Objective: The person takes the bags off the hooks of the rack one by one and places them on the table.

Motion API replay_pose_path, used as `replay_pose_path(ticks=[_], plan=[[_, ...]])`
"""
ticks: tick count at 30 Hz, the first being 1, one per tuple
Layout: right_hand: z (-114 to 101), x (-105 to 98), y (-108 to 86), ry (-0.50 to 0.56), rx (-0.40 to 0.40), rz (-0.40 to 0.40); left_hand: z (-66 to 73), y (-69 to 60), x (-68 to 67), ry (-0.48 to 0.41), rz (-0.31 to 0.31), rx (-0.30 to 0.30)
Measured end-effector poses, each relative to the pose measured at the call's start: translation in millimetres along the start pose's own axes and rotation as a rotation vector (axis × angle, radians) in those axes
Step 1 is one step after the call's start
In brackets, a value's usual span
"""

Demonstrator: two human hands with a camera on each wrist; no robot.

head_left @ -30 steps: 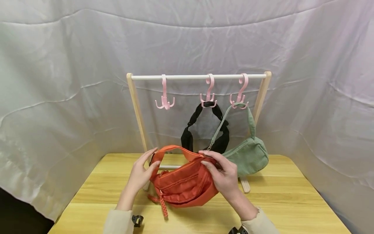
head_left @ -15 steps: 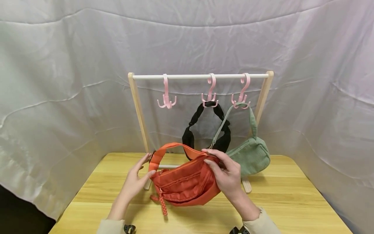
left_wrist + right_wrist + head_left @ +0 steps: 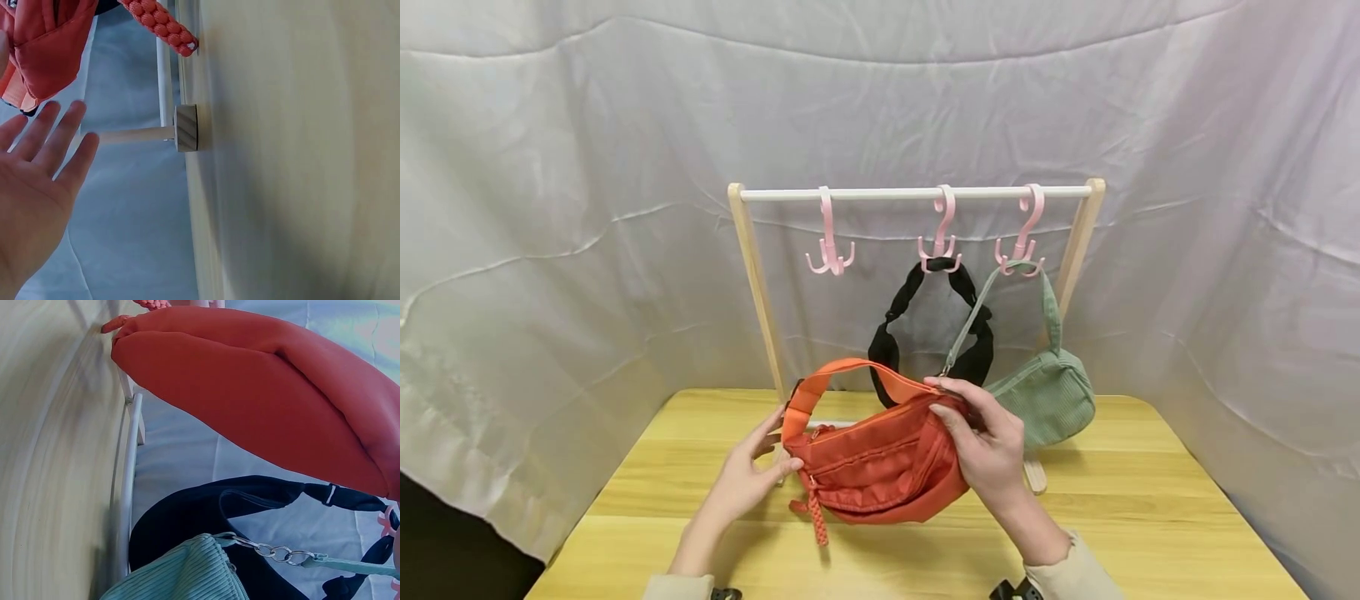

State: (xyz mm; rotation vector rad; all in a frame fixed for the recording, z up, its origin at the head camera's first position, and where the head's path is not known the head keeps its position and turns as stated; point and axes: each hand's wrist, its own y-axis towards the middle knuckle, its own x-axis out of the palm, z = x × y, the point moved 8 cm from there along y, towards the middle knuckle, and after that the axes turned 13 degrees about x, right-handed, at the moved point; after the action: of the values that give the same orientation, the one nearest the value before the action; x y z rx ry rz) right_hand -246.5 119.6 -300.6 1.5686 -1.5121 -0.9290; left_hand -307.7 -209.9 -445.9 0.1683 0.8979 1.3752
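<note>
A red-orange shoulder bag (image 3: 872, 467) with an orange strap (image 3: 842, 367) and a braided zipper pull (image 3: 817, 517) is held above the table. My right hand (image 3: 988, 442) pinches its upper right corner where the strap joins. At the bag's left end is my left hand (image 3: 745, 475), its thumb against the front. In the left wrist view the fingers (image 3: 62, 137) of that hand are straight and spread. The right wrist view shows the bag's smooth underside (image 3: 250, 394); most of the right hand is out of that view.
Behind the bag stands a wooden rack with a white rail (image 3: 880, 194). Pink hooks hang from it: the left one (image 3: 829, 250) is bare, the middle carries a black bag (image 3: 883, 354), the right a green corduroy bag (image 3: 1048, 400). Grey cloth (image 3: 625, 167) surrounds the wooden table (image 3: 1120, 517).
My left hand has loosened from the strap, its thumb moving down to the bag's front left end. The bag has risen slightly, with the right hand still pinching its corner.
</note>
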Motion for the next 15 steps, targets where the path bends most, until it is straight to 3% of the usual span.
replay_pose_path(ticks=[6,11,15], plan=[[2.2,-1.9,-1.6,0.019,0.019,0.007,-4.6,-1.4,3.8,-0.052,0.002,-0.008],[4.4,-3.3,-1.5,0.035,0.021,0.017,-0.8,1.2,3.7,-0.055,0.025,0.066],[8.3,-5.5,-2.8,0.029,0.048,0.03,4.2,2.9,2.0,-0.003,0.044,0.116]])
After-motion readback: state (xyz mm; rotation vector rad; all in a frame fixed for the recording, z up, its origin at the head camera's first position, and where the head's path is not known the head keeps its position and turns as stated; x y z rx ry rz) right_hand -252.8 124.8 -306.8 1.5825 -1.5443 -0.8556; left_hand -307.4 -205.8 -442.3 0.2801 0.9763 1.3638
